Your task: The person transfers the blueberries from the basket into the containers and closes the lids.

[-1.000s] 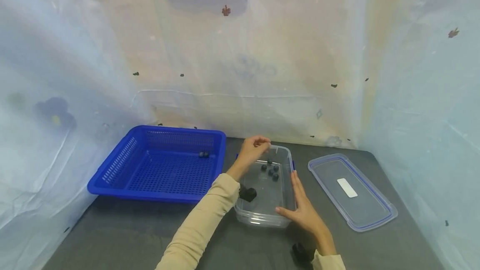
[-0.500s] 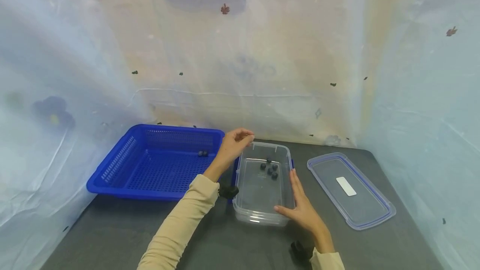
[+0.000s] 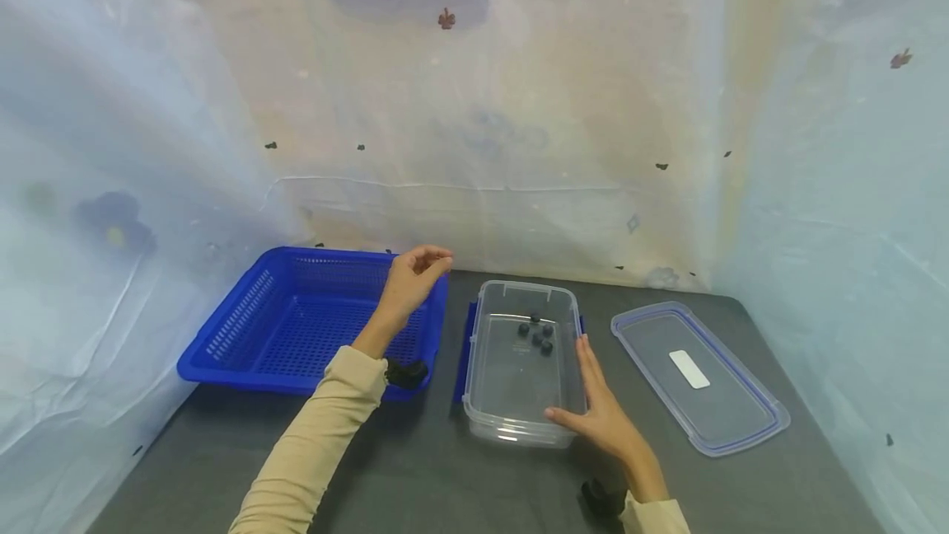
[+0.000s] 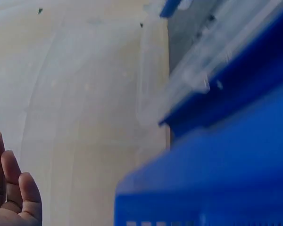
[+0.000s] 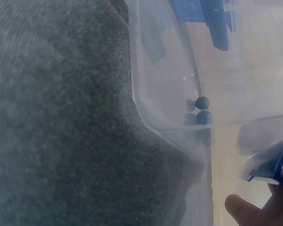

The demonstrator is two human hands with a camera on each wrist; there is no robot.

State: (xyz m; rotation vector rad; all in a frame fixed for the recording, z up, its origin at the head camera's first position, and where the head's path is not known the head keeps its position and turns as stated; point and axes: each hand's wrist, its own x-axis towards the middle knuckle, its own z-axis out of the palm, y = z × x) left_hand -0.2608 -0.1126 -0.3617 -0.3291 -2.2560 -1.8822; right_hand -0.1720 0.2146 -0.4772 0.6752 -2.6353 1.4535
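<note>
My left hand (image 3: 408, 283) hovers over the right side of the blue plastic basket (image 3: 222, 373), fingers loosely bent, nothing seen between them. In the left wrist view its fingers (image 4: 30, 190) are relaxed, beside the blurred basket wall. My right hand (image 3: 604, 414) touches the right side of the clear plastic food container (image 3: 511, 386), fingers straight along the wall and thumb at the near corner. Several small dark round berries (image 3: 537, 338), blueberry-like, lie toward the far end inside it. The right wrist view shows the hand by a blue clip (image 5: 271, 165) of the container.
A clear lid (image 3: 730, 410) with a blue seal and a white label lies on the dark table (image 3: 460, 484), right of the container. Another blue side clip (image 3: 465, 353) hangs on the container's left. A patterned plastic sheet (image 3: 511, 122) surrounds the table at back and sides.
My left hand has moved left from above the container to above the basket. It now covers the two dark berries seen in the basket before. The right hand has stayed on the container.
</note>
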